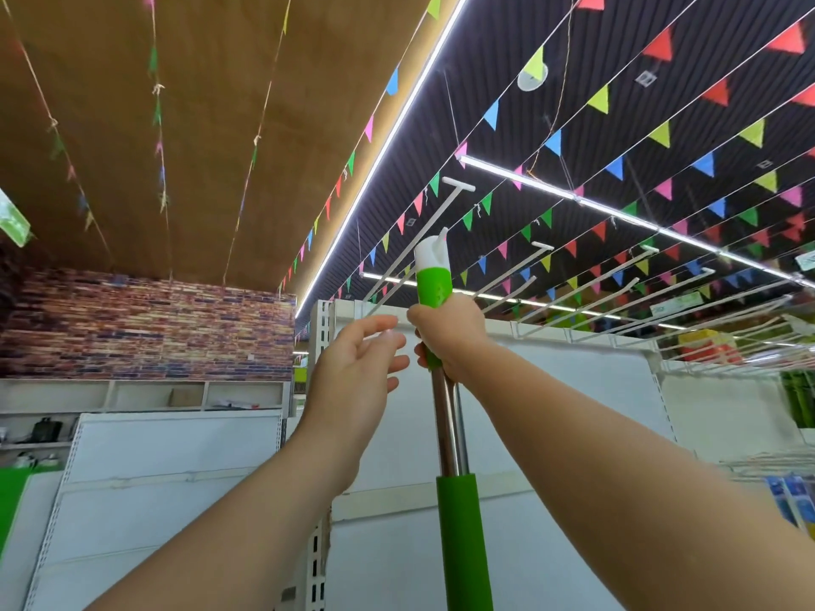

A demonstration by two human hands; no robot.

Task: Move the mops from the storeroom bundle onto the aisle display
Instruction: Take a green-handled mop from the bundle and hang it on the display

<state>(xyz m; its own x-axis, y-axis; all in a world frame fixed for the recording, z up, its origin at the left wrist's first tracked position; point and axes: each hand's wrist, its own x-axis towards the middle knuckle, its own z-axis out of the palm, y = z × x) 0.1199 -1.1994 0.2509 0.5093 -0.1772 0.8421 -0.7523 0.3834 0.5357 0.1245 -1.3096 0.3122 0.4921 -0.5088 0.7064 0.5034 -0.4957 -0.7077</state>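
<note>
Right hand grips mop — steel-shafted.

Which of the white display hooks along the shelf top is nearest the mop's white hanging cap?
The leftmost long hook, with a T-shaped end: its rod runs right behind the white cap of the mop held by the right hand; the others fan out rightward.

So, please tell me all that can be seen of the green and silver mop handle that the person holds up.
The green and silver mop handle stands nearly upright, raised toward the white display hooks. It has a white plastic hanging cap on top, a green grip below it, a shiny metal tube, then a green sleeve running out of frame. The right hand grips the upper green grip; the left hand is open beside it, not touching. The mop head is out of view.
</note>
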